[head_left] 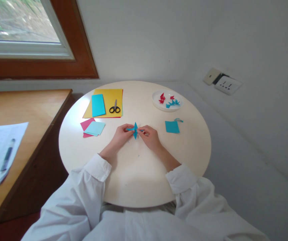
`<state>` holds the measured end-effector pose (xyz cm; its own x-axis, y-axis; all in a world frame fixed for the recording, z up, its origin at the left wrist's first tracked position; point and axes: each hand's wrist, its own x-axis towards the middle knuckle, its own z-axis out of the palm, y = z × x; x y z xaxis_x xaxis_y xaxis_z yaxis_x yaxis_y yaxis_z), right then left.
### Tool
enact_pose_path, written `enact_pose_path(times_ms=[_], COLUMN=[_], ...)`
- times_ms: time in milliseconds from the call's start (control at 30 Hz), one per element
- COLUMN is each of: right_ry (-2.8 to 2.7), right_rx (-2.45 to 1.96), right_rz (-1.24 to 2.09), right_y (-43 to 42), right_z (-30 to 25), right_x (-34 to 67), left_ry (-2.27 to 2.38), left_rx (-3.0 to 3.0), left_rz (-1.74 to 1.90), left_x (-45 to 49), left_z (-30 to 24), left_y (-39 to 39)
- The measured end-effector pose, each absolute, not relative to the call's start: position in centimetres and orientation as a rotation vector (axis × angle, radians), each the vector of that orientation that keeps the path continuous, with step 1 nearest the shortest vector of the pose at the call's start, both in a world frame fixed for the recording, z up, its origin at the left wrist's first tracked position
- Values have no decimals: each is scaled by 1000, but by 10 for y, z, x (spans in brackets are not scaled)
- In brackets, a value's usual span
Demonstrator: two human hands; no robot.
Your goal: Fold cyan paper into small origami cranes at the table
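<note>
Between my two hands, above the middle of the round table, is a blue origami crane with pointed tips reaching away from me and toward me. My left hand pinches its left side between thumb and fingers. On the opposite side, my right hand is closed on the crane's right part with thumb and forefinger. My fingers cover the ends of the paper on both sides.
A white plate holds several small red and blue folded pieces. Near it lies a blue paper square. Black-handled scissors and a blue paper rectangle rest on yellow sheets. Pink and pale-blue squares lie at left.
</note>
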<state>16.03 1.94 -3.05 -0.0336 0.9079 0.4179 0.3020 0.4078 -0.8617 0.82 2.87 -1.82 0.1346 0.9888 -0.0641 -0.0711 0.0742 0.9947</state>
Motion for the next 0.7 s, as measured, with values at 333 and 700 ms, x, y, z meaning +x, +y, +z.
enact_pose_path(times_ms=[333, 700], right_ry=[-1412, -1331], right_rx=[-1169, -1167], right_rz=[837, 988], right_y=[24, 17], right_z=[-30, -25], right_x=[162, 146], left_ry=[1041, 1118], left_rx=[1068, 1127], left_rz=[1139, 1232], left_x=[6, 12], left_z=[-10, -14], left_y=[26, 25])
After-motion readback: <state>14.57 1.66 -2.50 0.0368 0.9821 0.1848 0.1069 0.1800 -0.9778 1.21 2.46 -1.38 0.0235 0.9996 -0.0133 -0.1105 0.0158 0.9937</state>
